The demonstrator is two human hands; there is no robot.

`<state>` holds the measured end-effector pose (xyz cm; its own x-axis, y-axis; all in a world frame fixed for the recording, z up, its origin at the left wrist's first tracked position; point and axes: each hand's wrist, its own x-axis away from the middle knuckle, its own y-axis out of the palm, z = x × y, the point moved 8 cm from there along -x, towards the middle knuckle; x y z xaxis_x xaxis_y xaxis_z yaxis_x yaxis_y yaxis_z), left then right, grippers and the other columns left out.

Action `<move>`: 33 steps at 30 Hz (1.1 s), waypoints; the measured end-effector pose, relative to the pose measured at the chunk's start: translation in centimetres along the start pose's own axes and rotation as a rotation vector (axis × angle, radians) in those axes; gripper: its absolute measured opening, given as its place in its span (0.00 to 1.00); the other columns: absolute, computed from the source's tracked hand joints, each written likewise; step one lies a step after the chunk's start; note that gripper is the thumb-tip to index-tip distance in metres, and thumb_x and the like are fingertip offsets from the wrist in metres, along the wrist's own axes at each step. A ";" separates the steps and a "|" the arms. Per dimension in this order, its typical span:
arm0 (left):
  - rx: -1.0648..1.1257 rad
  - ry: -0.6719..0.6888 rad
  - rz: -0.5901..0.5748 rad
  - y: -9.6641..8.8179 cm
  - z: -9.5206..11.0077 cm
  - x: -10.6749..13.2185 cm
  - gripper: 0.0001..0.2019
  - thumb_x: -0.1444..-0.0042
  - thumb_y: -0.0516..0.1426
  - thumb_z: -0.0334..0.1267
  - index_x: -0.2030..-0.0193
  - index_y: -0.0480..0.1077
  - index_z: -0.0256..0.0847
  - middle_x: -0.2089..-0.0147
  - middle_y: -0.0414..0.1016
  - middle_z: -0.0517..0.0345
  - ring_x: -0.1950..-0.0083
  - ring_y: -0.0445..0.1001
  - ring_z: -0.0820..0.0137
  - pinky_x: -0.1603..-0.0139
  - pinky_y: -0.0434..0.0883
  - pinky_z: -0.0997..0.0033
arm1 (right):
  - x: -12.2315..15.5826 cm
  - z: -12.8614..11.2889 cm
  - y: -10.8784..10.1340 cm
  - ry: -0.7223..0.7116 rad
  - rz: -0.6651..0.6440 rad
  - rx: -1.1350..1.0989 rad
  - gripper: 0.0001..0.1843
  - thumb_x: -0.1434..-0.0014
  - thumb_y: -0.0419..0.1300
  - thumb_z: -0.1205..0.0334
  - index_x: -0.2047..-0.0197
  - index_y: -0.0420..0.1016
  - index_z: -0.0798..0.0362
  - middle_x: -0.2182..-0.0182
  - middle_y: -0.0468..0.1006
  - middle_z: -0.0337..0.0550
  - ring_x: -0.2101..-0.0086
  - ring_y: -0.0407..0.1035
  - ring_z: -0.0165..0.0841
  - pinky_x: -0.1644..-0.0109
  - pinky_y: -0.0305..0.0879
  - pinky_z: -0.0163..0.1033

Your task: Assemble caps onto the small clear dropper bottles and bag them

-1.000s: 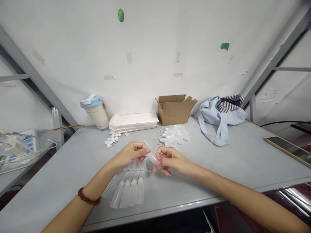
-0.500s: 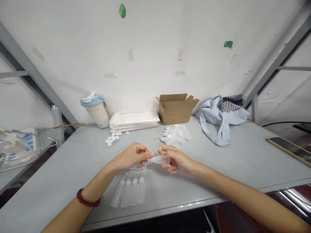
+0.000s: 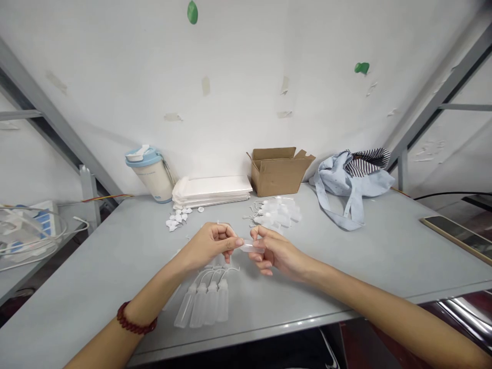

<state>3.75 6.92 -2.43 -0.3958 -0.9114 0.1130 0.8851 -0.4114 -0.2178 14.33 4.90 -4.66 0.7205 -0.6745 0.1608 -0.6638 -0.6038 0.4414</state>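
Between both hands, above the table, is a small translucent plastic bottle [image 3: 252,247], lying sideways. My right hand [image 3: 280,254] is closed around its body. At the neck end my left hand [image 3: 214,242] pinches with thumb and fingers, which hide the cap. A thin white tube shows just above the left knuckles. Below the left hand, a row of similar bottles [image 3: 203,306] with thin curved tubes lies on the table, partly covered by the wrist. Behind the right hand is a pile of more translucent bottles [image 3: 279,211]. White caps [image 3: 177,219] lie loosely beyond the left hand.
At the back of the grey table [image 3: 338,266] stand a blue-lidded cup [image 3: 151,174], a stack of white envelopes [image 3: 213,189], an open cardboard box [image 3: 282,177] and a light-blue cloth bag [image 3: 340,189]. A phone [image 3: 459,238] lies at the right edge; cables [image 3: 34,241] are left.
Both hands stay together on the bottle, shifted very slightly up. More of the bottle's end is covered by the right fingers. The objects on the table are unmoved.
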 end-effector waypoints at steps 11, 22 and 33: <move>0.056 0.174 0.142 -0.6 2.1 1.2 0.08 0.55 0.64 0.39 0.72 0.74 0.36 0.71 0.76 0.57 0.76 0.70 0.73 0.70 0.71 0.71 | 0.9 -0.9 1.2 -0.025 -0.077 -0.111 0.10 0.41 0.53 0.59 0.65 0.51 0.47 0.79 0.59 0.29 0.83 0.50 0.22 0.79 0.52 0.29; -0.045 0.117 -0.010 0.2 2.0 1.3 0.16 0.43 0.55 0.45 0.75 0.71 0.36 0.77 0.70 0.60 0.74 0.68 0.74 0.68 0.68 0.74 | 0.8 -1.4 0.6 -0.092 -0.052 0.043 0.09 0.41 0.52 0.57 0.64 0.52 0.48 0.80 0.59 0.28 0.83 0.50 0.21 0.77 0.51 0.29; -0.105 0.156 0.025 0.0 2.4 1.4 0.10 0.46 0.57 0.42 0.68 0.75 0.38 0.73 0.72 0.59 0.72 0.68 0.73 0.67 0.69 0.73 | 0.8 -1.2 0.2 -0.054 0.014 -0.020 0.11 0.42 0.54 0.58 0.65 0.51 0.48 0.81 0.57 0.27 0.84 0.44 0.20 0.79 0.49 0.27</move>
<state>3.79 5.66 0.03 -0.4149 -0.9088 -0.0439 0.8676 -0.3806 -0.3199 15.03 4.72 -3.37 0.6992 -0.7048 0.1196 -0.6690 -0.5862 0.4568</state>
